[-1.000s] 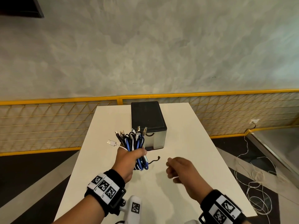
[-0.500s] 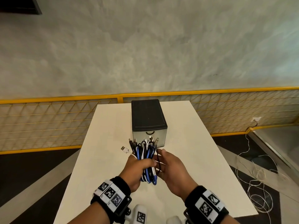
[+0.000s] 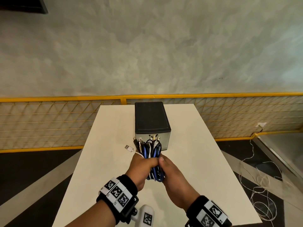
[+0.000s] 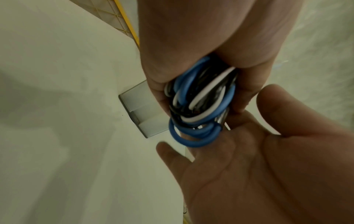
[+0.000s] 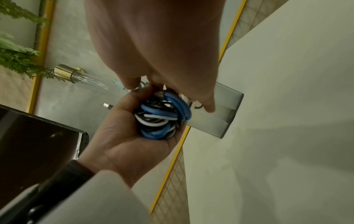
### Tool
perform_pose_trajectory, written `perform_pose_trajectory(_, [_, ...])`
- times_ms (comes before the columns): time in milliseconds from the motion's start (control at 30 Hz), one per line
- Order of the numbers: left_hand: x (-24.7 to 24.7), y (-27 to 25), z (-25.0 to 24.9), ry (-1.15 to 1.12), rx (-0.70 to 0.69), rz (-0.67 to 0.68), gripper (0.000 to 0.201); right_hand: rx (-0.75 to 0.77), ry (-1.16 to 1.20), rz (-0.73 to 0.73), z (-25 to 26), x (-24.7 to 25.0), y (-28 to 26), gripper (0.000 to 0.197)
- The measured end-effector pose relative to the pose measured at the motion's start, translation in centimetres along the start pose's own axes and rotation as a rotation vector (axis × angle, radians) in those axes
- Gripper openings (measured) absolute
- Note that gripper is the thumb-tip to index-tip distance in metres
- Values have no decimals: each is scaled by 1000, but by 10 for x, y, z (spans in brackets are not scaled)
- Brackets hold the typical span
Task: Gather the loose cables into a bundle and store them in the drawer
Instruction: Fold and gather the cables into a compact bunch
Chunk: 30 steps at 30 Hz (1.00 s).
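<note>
Now both hands, left hand (image 3: 142, 166) & right hand (image 3: 173, 173), grip cable bundle (image 3: 151, 149) nr drawer (image 3: 164, 141).

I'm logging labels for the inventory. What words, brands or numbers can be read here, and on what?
None: no readable text shows.
Wristbands: black-and-white square marker patterns only; tiny marks beside them too small to read.
Drawer box: no label visible.
Cable bundle: no print visible.

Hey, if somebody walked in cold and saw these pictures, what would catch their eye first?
First, the bundle of blue, white and black cables, gripped upright in the left hand with the right hand closing in beside it, mid-table. Right behind stands the small drawer box, its drawer shut. One white plug pokes out to the bundle's left.
</note>
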State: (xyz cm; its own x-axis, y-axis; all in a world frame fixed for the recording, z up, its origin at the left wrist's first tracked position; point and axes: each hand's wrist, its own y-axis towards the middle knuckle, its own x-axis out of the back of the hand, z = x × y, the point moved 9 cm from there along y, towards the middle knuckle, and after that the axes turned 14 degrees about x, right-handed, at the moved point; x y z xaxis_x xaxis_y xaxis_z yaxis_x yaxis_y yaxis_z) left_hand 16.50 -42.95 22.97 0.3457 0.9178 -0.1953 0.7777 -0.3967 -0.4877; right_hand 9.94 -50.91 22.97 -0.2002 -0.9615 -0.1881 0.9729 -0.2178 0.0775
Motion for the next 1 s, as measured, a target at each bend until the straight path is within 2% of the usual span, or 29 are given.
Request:
perform_pose_trajectory(100, [2, -1, -1, -6, -20, -23, 22, -55, -18, 25, -4, 3, 0, 43])
perform_pose_trajectory(167, [4, -2, -2, -2, -48, -48, 19, -84, -78, 30, 5, 7, 2, 25])
perform_pose_trajectory(267, [3, 0, 3, -3, -42, -34, 18, -14, -240, 28, 17, 16, 8, 23])
perform_pose_trajectory(400, [-1, 2, 2, 16, -43, 18, 33, 53, -357, -7, 22, 23, 14, 16])
perform_pose_trajectory(533, [4, 4, 5, 92, -48, 4, 39, 34, -332, 61, 16, 18, 16, 20])
perform_pose_trajectory(700, [11, 12, 0, 235, -78, -30, 32, -12, -339, 85, 13, 15, 18, 22])
perform_pose_trajectory(1000, [14, 39, -38, 346, -145, -72, 32, -98, -399, 138, 3, 19, 45, 26])
